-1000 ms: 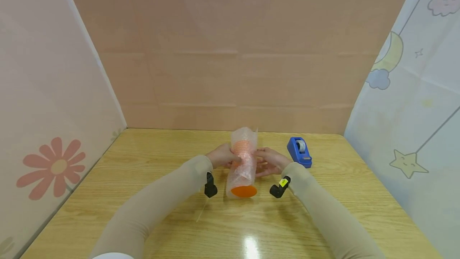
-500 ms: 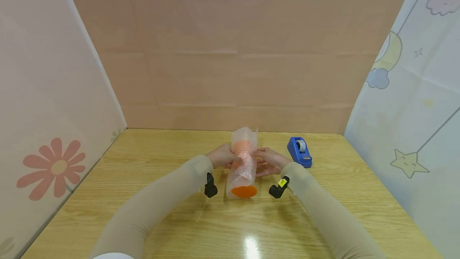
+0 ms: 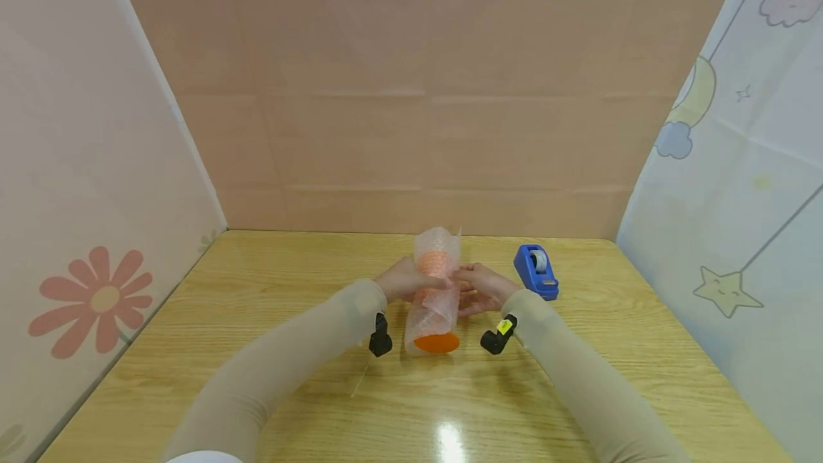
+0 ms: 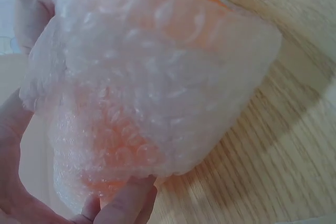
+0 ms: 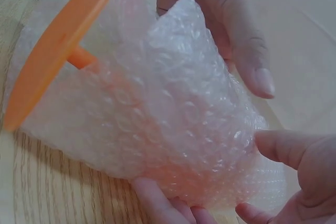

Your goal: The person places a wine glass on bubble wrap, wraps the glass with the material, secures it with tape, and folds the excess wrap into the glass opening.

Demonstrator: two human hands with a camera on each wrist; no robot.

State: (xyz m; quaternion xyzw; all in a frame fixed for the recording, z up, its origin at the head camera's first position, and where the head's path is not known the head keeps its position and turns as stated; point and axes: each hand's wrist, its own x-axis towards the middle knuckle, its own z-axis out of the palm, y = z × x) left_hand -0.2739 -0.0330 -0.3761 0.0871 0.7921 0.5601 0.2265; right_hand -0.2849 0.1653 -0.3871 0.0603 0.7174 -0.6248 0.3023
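Observation:
A sheet of clear bubble wrap (image 3: 439, 306) lies rolled around an orange object on the table. The object's round orange base (image 3: 437, 343) faces me at the near end, and a short orange stem (image 5: 81, 57) joins it in the right wrist view. My left hand (image 3: 410, 279) holds the roll from the left, its thumb over the top and its fingertips (image 4: 131, 198) low on the wrap. On the other side my right hand (image 3: 479, 288) grips the roll, thumb on the wrap and fingers low against it. The object's upper part is blurred by the wrap.
A blue tape dispenser (image 3: 536, 271) with a roll of tape stands right of the right hand. Wooden tabletop (image 3: 283, 270) surrounds the roll. A brown backdrop (image 3: 386, 127) rises behind, with printed panels on both sides.
My left hand has shifted a little to the right, its thumb reaching farther over the top of the bubble wrap. The right hand and the roll stay nearly still.

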